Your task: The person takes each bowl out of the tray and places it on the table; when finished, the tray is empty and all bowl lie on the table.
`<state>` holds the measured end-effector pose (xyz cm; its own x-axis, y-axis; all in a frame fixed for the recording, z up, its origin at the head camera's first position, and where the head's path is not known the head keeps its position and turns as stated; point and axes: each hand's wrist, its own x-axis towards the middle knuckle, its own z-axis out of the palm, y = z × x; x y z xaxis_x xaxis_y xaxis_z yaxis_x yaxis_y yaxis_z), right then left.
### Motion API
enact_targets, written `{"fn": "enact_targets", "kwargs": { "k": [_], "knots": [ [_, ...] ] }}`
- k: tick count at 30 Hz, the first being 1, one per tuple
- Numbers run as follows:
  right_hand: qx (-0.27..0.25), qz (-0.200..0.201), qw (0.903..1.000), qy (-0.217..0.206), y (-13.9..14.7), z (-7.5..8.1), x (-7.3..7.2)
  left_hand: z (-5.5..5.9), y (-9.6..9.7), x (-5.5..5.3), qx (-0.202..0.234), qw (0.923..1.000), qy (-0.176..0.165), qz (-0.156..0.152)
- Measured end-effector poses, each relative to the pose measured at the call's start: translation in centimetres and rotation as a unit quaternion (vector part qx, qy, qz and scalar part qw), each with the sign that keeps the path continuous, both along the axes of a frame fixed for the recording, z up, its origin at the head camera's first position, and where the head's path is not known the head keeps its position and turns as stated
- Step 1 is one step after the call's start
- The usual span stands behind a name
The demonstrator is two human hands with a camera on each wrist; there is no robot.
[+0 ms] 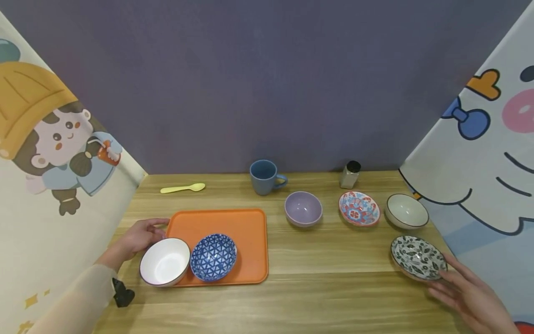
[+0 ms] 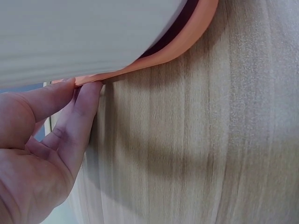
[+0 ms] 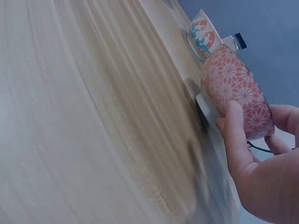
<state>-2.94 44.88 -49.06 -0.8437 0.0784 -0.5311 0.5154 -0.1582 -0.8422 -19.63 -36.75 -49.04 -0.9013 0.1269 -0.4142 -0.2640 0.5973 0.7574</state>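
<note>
My left hand (image 1: 139,235) is at the left edge of the orange tray (image 1: 250,232); in the left wrist view, its thumb and fingers pinch the tray's rim (image 2: 187,49). A white bowl (image 1: 165,262) with a dark rim sits over the tray's left side, beside a blue patterned bowl (image 1: 213,257). At the right, my right hand (image 1: 469,290) grips the near right side of a leaf-patterned bowl (image 1: 418,256). The right wrist view shows that bowl's red floral outside (image 3: 238,91) between thumb and fingers. Whether it touches the table is unclear.
Behind the tray lie a yellow spoon (image 1: 183,188) and a blue mug (image 1: 263,178). A purple bowl (image 1: 303,209), a red-and-blue patterned bowl (image 1: 359,208), a cream bowl (image 1: 406,211) and a black-capped jar (image 1: 350,175) stand toward the right. Walls enclose the back and sides.
</note>
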Motion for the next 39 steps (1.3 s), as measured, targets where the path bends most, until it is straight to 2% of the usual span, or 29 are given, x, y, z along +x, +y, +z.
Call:
{"fn": "enact_targets", "kwargs": {
  "k": [15,22,30,35,38,39],
  "knots": [
    [0.006,-0.011,0.9998,-0.014,0.2,-1.2,0.4,-0.2,-0.3,0.3,0.000,1.0000,0.008,-0.003],
    [-0.007,-0.049,0.9983,-0.029,0.0,-1.6,0.8,-0.2,-0.3,0.4,0.020,0.9998,0.003,-0.004],
    [0.001,-0.060,0.9976,-0.033,0.0,-1.5,0.7,-0.4,-0.3,0.3,0.026,0.9996,-0.001,-0.005],
    [0.052,-0.077,0.9947,-0.045,-0.3,-1.1,0.6,-0.6,-0.4,0.3,0.027,0.9996,-0.004,-0.003],
    [0.121,-0.067,0.9884,-0.063,-0.5,-0.5,0.3,-0.6,-0.5,0.4,0.026,0.9996,-0.005,-0.002],
    [0.160,-0.055,0.9831,-0.071,-0.6,-0.1,0.2,-0.6,-0.5,0.4,0.026,0.9996,-0.005,-0.002]
  ]
}}
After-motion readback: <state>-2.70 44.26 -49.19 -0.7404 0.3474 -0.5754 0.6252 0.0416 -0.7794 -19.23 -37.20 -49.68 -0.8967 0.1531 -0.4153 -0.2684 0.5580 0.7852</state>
